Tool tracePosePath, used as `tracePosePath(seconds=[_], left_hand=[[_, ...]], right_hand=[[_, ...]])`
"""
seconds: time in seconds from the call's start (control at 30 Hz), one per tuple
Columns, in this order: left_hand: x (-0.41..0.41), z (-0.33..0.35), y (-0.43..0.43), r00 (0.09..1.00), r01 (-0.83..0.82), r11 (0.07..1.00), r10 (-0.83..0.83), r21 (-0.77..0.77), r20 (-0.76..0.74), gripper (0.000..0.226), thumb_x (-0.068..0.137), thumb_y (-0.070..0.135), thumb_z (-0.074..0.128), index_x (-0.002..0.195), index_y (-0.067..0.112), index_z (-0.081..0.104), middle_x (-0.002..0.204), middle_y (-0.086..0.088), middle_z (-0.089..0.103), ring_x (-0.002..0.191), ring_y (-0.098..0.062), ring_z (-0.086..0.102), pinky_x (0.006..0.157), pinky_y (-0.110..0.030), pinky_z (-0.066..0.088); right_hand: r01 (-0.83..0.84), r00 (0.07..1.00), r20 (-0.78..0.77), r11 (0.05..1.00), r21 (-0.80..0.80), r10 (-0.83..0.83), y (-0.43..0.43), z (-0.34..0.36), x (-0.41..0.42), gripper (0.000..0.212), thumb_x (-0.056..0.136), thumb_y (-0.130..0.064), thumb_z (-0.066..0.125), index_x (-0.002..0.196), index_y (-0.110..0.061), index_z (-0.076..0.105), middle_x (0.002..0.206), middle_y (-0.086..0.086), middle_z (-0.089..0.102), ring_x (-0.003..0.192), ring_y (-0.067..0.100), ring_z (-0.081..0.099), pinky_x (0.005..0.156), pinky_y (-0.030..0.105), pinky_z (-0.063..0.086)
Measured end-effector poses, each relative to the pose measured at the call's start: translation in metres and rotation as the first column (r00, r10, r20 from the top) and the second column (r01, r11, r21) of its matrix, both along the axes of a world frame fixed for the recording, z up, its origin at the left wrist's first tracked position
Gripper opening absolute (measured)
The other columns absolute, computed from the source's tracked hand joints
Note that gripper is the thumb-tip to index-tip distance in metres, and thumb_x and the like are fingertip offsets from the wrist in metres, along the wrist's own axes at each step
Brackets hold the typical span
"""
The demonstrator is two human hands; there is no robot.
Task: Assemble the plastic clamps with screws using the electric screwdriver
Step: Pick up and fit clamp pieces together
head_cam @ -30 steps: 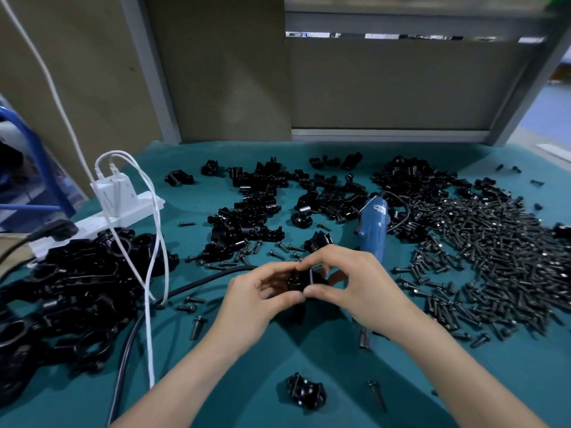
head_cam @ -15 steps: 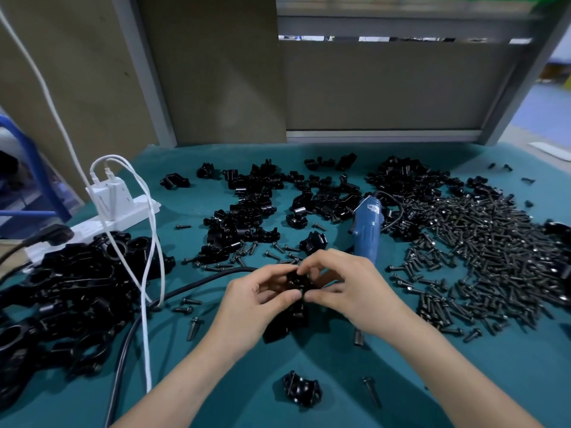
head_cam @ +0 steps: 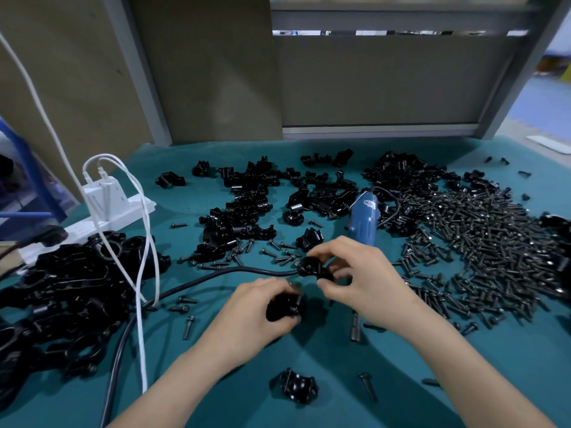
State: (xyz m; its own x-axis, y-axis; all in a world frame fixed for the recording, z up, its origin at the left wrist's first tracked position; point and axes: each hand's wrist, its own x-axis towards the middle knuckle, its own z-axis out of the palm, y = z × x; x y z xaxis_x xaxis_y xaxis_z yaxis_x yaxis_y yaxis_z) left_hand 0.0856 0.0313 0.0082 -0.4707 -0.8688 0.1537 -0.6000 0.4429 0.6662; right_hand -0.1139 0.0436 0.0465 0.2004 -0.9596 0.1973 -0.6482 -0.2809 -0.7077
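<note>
Nearest on the teal worktop, between the two forearms, lay an assembled clamp, with a loose screw just to its right.

Above it, the left hand had its fingers curled round a black clamp half, holding it low over the worktop. The right hand was a little farther off and to the right. It pinched a second clamp half between thumb and fingertips, so that the piece jutted out to the left of the hand. The two halves were close together, the second one up and to the right of the first. Motion blur hid whether they touched.

A black cable ran in from the lower left to the second clamp half. Directly behind the right hand lay the blue electric screwdriver, its body pointing toward the hand.

Scattered screws lay round both hands, thickening into a broad screw pile on the right. Farther back, across the middle, sat a heap of clamp parts. On the left was a mound of larger black clamps, and beyond it a white power strip carried a white charger, whose white leads trailed down toward the near edge.
</note>
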Motion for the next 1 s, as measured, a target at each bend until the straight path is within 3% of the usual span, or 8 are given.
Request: tracePosePath(seconds=[0.13,0.2,0.33,0.47,0.6,0.7,0.9,1.0], left_hand=[[0.000,0.004,-0.003,0.853,0.027,0.944,0.150,0.328,-0.500,0.022,0.065,0.029,0.079,0.086,0.036,0.074,0.088,0.007,0.075,0.082,-0.008,0.069,0.075,-0.016,0.052],[0.000,0.004,-0.004,0.772,0.086,0.919,0.183,0.385,-0.608,0.027,0.064,0.027,0.077,0.090,0.034,0.076,0.093,0.002,0.076,0.084,-0.013,0.071,0.073,-0.019,0.054],[0.000,0.005,-0.004,0.772,0.107,0.930,0.146,0.352,-0.619,0.028,0.068,0.024,0.076,0.092,0.036,0.076,0.100,0.006,0.075,0.094,-0.006,0.070,0.074,-0.013,0.051],[-0.001,0.008,-0.003,0.752,0.108,0.923,0.167,0.369,-0.637,0.029,0.067,0.022,0.075,0.090,0.039,0.077,0.091,0.004,0.076,0.077,-0.005,0.069,0.063,-0.015,0.052],[-0.002,0.008,-0.003,0.746,0.090,0.908,0.212,0.410,-0.632,0.027,0.063,0.023,0.076,0.086,0.037,0.078,0.078,0.002,0.074,0.055,-0.006,0.058,0.045,-0.016,0.044],[-0.005,0.007,-0.002,0.722,0.121,0.892,0.223,0.436,-0.655,0.028,0.062,0.014,0.077,0.086,0.027,0.078,0.087,-0.001,0.076,0.066,-0.009,0.066,0.052,-0.017,0.050],[-0.002,0.001,-0.004,0.717,0.166,0.868,0.220,0.468,-0.662,0.041,0.059,0.007,0.078,0.096,0.025,0.075,0.094,-0.005,0.076,0.084,-0.016,0.072,0.068,-0.023,0.057],[0.000,-0.001,-0.007,0.710,0.178,0.868,0.213,0.463,-0.671,0.042,0.062,0.007,0.077,0.102,0.016,0.070,0.098,-0.007,0.075,0.090,-0.018,0.072,0.070,-0.026,0.058]], right_hand=[[-0.009,0.993,0.114,1.000,0.024,0.006,0.004,0.004,0.002,0.032,0.082,-0.014,0.075,0.112,-0.023,0.068,0.101,-0.013,0.060,0.089,0.002,0.059,0.081,0.021,0.052],[-0.033,0.989,0.142,0.999,0.029,0.029,0.006,0.004,0.004,0.032,0.083,-0.015,0.074,0.113,-0.027,0.069,0.100,-0.015,0.059,0.095,0.001,0.058,0.081,0.023,0.053],[-0.088,0.979,0.186,0.995,0.041,0.079,0.007,0.002,0.006,0.035,0.087,-0.017,0.070,0.117,-0.035,0.066,0.101,-0.016,0.056,0.103,0.001,0.057,0.084,0.028,0.055],[-0.106,0.971,0.217,0.994,0.021,0.099,0.007,-0.001,0.007,0.036,0.087,-0.020,0.070,0.119,-0.035,0.066,0.098,-0.020,0.054,0.103,0.004,0.057,0.076,0.030,0.057],[-0.109,0.972,0.205,0.994,-0.020,0.111,0.007,-0.005,0.011,0.039,0.087,-0.019,0.070,0.123,-0.032,0.064,0.097,-0.018,0.053,0.097,0.003,0.056,0.062,0.012,0.047],[-0.109,0.980,0.162,0.994,-0.027,0.112,0.006,-0.007,0.013,0.038,0.088,-0.019,0.070,0.124,-0.029,0.065,0.098,-0.017,0.052,0.091,-0.001,0.053,0.062,0.008,0.042],[-0.118,0.992,0.039,0.993,0.002,0.117,0.005,-0.008,0.013,0.039,0.089,-0.019,0.069,0.126,-0.031,0.063,0.102,-0.018,0.051,0.100,-0.001,0.050,0.081,0.009,0.040],[-0.106,0.993,0.043,0.994,0.011,0.106,0.003,-0.008,0.011,0.040,0.089,-0.019,0.069,0.126,-0.029,0.063,0.103,-0.015,0.052,0.096,0.001,0.051,0.076,0.008,0.041]])
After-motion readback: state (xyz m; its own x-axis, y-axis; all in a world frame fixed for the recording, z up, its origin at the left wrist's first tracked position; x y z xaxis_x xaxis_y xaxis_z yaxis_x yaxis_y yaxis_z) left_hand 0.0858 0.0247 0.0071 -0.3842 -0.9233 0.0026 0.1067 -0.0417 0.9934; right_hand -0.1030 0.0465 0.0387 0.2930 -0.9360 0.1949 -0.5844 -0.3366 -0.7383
